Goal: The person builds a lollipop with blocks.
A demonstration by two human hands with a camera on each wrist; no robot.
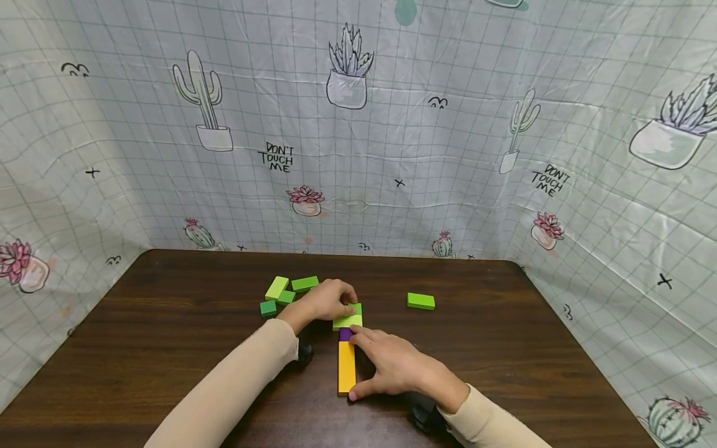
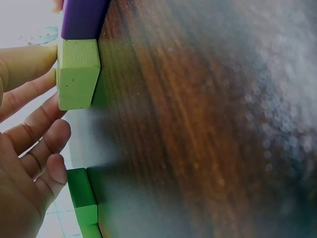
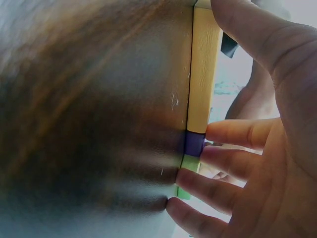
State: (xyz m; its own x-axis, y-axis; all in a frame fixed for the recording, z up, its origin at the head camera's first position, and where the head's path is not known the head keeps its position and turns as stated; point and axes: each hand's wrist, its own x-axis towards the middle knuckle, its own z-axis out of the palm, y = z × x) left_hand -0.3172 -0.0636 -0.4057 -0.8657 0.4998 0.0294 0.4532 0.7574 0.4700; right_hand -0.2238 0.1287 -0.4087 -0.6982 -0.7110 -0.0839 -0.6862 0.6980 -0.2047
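A row of blocks lies on the table: an orange block [image 1: 346,368] nearest, a small purple block [image 1: 345,335] beyond it, then a light green block [image 1: 343,323] set crosswise, and a brighter green block [image 1: 357,307] at the far end. My left hand [image 1: 325,300] pinches the far green block with thumb and fingers, partly covering it. Along the row's right side lies my right hand [image 1: 394,364], thumb at the near end of the orange block [image 3: 204,69]. Its extended fingers reach the purple block [image 3: 194,143] and light green block [image 3: 190,162] in the right wrist view.
Several loose green blocks lie left of my left hand, including a yellow-green block [image 1: 277,288] and a dark green block [image 1: 268,308]. Another green block [image 1: 421,301] lies to the right. A patterned curtain [image 1: 358,155] surrounds the dark wooden table [image 1: 493,348].
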